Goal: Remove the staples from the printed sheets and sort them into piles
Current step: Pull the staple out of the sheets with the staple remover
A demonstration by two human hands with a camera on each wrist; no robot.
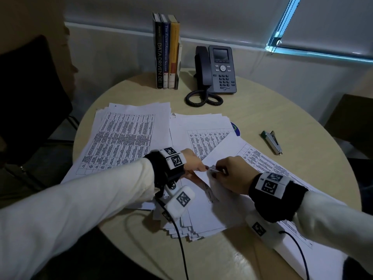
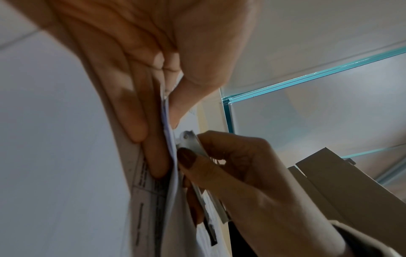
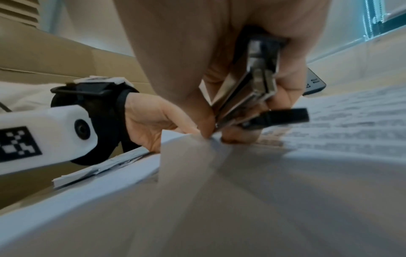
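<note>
A stapled set of printed sheets (image 1: 212,209) lies at the front of the round table, its top page folded back. My left hand (image 1: 198,167) pinches the sheets' corner, thumb (image 2: 184,97) on one side and fingers (image 2: 134,111) on the other. My right hand (image 1: 219,171) grips a small metal staple remover (image 1: 213,169), whose tip touches that same corner. In the right wrist view the staple remover (image 3: 252,90) points down at the paper edge, with my left hand (image 3: 153,120) just behind it. The staple itself is hidden.
A pile of printed tables (image 1: 125,138) lies at the left and another pile (image 1: 201,126) in the middle. More sheets (image 1: 272,168) run under my right wrist. A stapler (image 1: 272,141) lies at the right. Books (image 1: 167,51) and a desk phone (image 1: 220,69) stand at the back.
</note>
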